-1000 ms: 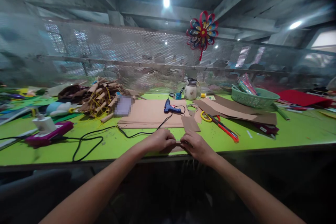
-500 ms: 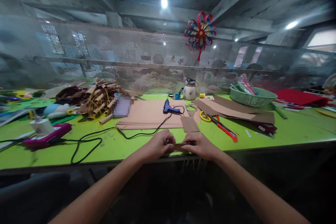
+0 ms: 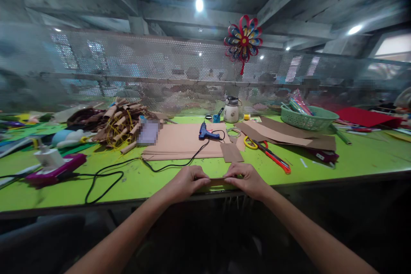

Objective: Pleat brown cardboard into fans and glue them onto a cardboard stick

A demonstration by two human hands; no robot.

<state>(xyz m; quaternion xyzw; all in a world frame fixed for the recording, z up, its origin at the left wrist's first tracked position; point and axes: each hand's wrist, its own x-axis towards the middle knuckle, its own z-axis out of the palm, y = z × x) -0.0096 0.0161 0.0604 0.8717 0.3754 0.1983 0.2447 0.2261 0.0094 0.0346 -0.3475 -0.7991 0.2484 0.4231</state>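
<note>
- At the lower centre of the frame, a small brown strip of folded-looking paper (image 3: 217, 182) is held level between two bare hands, at the near edge of a bright green tabletop (image 3: 138, 185).
- The strip's left end is pinched by the left hand (image 3: 189, 183), with thumb and fingers closed on it.
- Its right end is gripped likewise by the right hand (image 3: 246, 180); how its curled lower fingers meet the paper cannot be told.
- Just beyond the hands, a small square of dark brown paper (image 3: 232, 153) is laid partly over a stack of light brown paper sheets (image 3: 175, 140) at the centre of the frame.
- On that stack a blue glue gun (image 3: 204, 132) is rested, its black cable trailed toward the left.
- Right of centre, a red, black and yellow cutting tool with looped handles (image 3: 275, 159) is laid slantwise.
- At the left, rolled brown paper pieces (image 3: 120, 123) are heaped with yellow string; at the lower left, a white plug adapter (image 3: 50, 159) is seated on a purple power strip (image 3: 64, 170).
- At the right, clear-wrapped items are held in a pale green plastic basket (image 3: 293, 119).
</note>
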